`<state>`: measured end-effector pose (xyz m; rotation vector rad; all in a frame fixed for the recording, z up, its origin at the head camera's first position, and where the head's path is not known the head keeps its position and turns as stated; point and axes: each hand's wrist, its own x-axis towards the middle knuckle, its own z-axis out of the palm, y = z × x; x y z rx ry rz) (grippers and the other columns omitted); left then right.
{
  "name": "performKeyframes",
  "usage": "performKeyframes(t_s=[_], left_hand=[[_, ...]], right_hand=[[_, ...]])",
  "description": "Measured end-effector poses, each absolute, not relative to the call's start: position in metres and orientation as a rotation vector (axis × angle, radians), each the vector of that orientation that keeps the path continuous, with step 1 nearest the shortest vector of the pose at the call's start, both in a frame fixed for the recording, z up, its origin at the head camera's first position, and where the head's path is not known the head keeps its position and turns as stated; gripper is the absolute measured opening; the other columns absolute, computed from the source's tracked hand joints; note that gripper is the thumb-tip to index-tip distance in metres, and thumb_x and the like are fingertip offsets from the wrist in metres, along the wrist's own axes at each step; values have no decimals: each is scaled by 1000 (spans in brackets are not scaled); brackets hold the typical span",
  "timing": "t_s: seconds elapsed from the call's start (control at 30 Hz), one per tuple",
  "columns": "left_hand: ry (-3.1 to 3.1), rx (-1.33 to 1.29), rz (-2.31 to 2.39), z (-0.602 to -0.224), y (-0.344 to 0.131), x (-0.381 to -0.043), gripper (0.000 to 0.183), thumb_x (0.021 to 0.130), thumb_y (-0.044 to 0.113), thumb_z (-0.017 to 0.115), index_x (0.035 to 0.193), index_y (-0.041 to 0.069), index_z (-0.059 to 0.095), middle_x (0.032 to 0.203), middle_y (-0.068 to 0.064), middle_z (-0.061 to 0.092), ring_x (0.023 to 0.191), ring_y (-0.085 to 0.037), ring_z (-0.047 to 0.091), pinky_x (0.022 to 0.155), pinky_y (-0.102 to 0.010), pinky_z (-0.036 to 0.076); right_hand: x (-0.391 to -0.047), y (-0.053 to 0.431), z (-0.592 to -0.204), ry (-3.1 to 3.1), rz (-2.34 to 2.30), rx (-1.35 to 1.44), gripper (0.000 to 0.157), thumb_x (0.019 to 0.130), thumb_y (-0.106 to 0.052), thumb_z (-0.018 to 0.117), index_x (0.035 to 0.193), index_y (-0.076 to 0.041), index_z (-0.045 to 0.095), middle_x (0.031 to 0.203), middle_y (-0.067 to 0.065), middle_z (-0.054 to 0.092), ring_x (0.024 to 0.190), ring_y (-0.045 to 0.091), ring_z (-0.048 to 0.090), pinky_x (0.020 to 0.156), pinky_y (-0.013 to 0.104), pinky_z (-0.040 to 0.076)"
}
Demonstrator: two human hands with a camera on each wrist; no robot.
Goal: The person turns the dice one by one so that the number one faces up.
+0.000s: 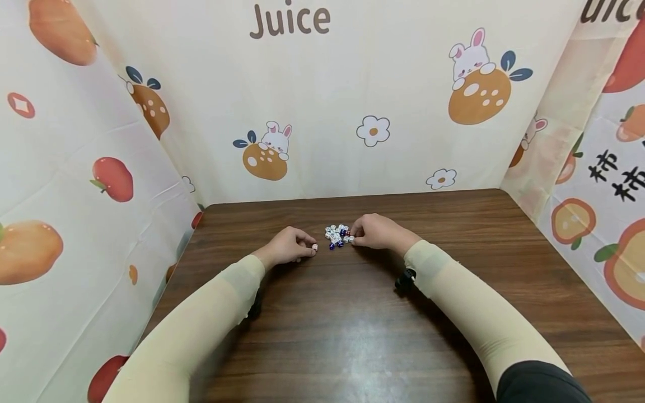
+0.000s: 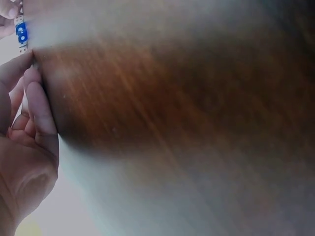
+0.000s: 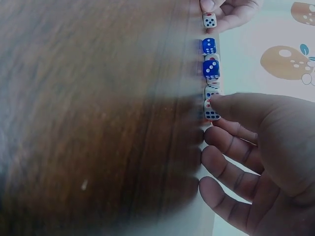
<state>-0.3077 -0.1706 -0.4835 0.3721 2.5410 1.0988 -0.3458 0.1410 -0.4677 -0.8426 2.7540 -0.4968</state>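
Note:
Near the back of the table, a small cluster of dice (image 1: 333, 234), mostly white with several blue and a little red, lies between the two hands. My left hand (image 1: 289, 245) is just left of it and pinches a white die (image 3: 209, 20) between thumb and finger, apart from the cluster. On the cluster's right edge, my right hand (image 1: 378, 231) holds a white die (image 3: 212, 114) at its thumb tip, the other fingers bent with their tips down at the table. Blue dice (image 3: 210, 69) stand between the hands in the right wrist view.
The brown wooden table (image 1: 342, 324) stretches toward me. Behind it hangs a printed cloth (image 1: 322, 101), with more printed cloth (image 1: 75, 224) along the left side and on the right. A dark wrist camera (image 1: 405, 281) sits under the right sleeve.

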Motion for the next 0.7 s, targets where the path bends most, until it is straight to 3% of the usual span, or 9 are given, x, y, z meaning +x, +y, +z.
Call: performKeyframes(t_s=[0.1, 0.3, 0.53, 0.7], left_hand=[[2538, 363, 1102, -484, -169, -308, 29, 102, 23, 89, 129, 13, 86, 74, -1, 74, 60, -13, 63, 60, -29, 53], [2566, 372, 1082, -483, -168, -307, 21, 102, 25, 89, 120, 14, 89, 87, 0, 78, 63, -12, 65, 62, -29, 57], [2558, 359, 1111, -484, -172, -306, 23, 101, 22, 90, 122, 12, 88, 74, -1, 74, 60, -13, 64, 61, -28, 54], [2549, 363, 1130, -484, -173, -306, 19, 101, 23, 90, 117, 12, 89, 77, 1, 75, 61, -12, 64, 61, -28, 56]], right_hand=[[-348, 142, -469, 2751, -500, -835, 12, 106, -29, 81, 110, -18, 86, 101, -3, 80, 91, 14, 68, 89, 41, 60], [-350, 143, -470, 2745, -497, -841, 11, 107, -28, 80, 110, -20, 87, 108, -3, 83, 97, 16, 71, 95, 44, 61], [-351, 143, -470, 2735, -506, -854, 11, 108, -26, 79, 110, -19, 87, 111, -1, 84, 99, 17, 72, 97, 46, 62], [-352, 144, -471, 2723, -535, -836, 12, 108, -28, 79, 110, -20, 87, 114, 0, 84, 101, 18, 71, 98, 45, 61]])
